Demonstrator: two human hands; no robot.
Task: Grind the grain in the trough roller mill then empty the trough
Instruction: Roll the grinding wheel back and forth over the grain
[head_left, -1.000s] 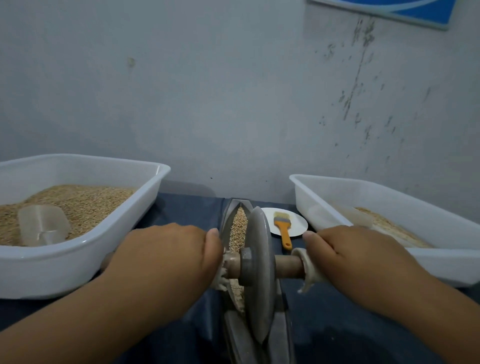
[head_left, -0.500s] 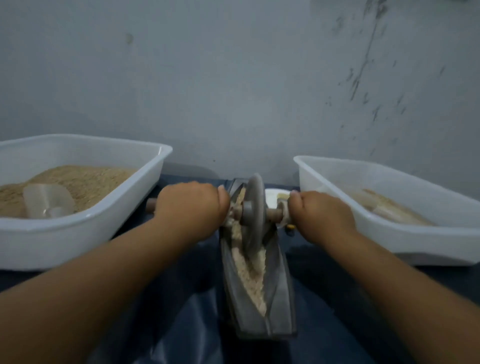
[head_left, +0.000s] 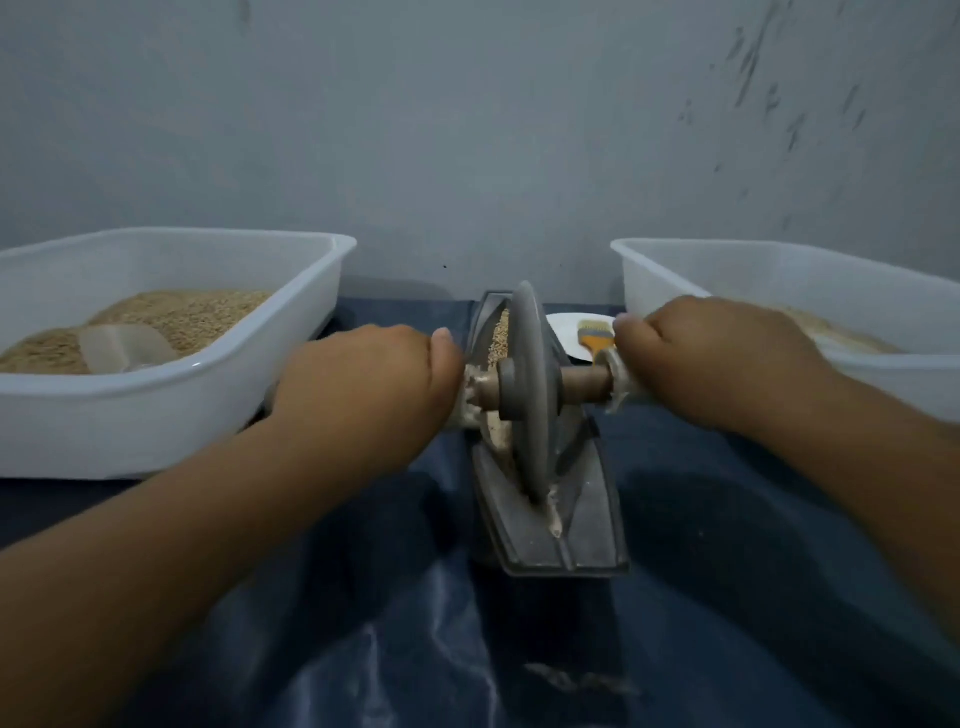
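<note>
A grey boat-shaped trough (head_left: 582, 525) lies lengthwise in front of me on the dark blue cloth. A grey roller wheel (head_left: 530, 384) stands on edge in it, near the trough's middle, on a wooden axle (head_left: 584, 382). My left hand (head_left: 363, 384) grips the axle's left end and my right hand (head_left: 717, 358) grips its right end, which is wrapped in white cloth. Whole grain (head_left: 500, 335) shows in the far part of the trough. Paler crushed grain (head_left: 553, 514) lies near the wheel's foot.
A white tub (head_left: 218, 384) at the left holds grain and a clear plastic scoop (head_left: 124, 348). Another white tub (head_left: 737, 275) at the right holds some paler grain. Behind the trough, an orange-handled brush (head_left: 597, 335) lies on a small white plate (head_left: 566, 332). A grey wall stands close behind.
Both hands rolled the wheel away to the trough's far end, then back toward me to about its middle. My view dipped lower.
</note>
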